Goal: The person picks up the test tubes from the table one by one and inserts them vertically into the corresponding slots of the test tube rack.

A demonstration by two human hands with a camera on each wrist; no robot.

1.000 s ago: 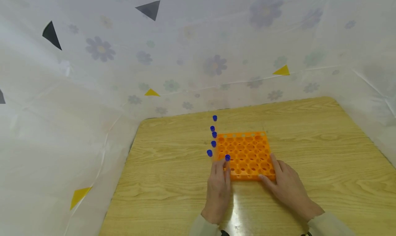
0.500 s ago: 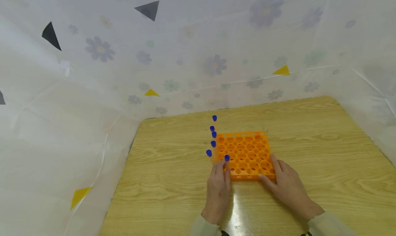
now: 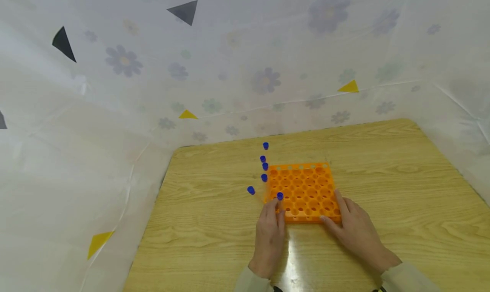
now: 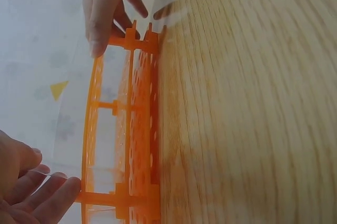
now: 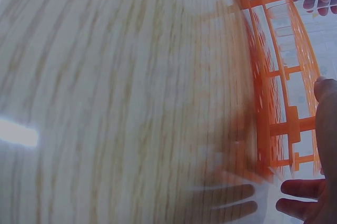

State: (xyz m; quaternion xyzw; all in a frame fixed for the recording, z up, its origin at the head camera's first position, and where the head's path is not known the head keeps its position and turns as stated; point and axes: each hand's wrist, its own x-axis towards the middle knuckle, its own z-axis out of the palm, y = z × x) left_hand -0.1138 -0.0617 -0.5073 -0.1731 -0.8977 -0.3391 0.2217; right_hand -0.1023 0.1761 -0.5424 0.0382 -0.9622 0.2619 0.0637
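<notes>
A bright orange test tube rack [image 3: 306, 190] with rows of round holes lies on the table. Between the fingertips of my left hand [image 3: 269, 241], at the rack's front left corner, is a clear tube with a blue cap [image 3: 280, 196]; its lower part is hard to see. Just left of that hand, another blue-capped tube [image 3: 250, 190] leans outward to the left. Several more blue caps [image 3: 264, 178] line the rack's left side, their clear bodies barely visible. My right hand [image 3: 357, 232] holds the rack's front right corner, thumb at the front and fingers along the side.
The wood-grain table [image 3: 199, 241] ends at a pale flowered sheet [image 3: 237, 62] hanging behind and on both sides. Yellow triangles [image 3: 349, 87] and dark ones mark the sheet.
The cap of the tube beside my left hand has swung left, tilting that tube outward. The tube in my left hand has shifted very slightly. My right hand and the rack stay put.
</notes>
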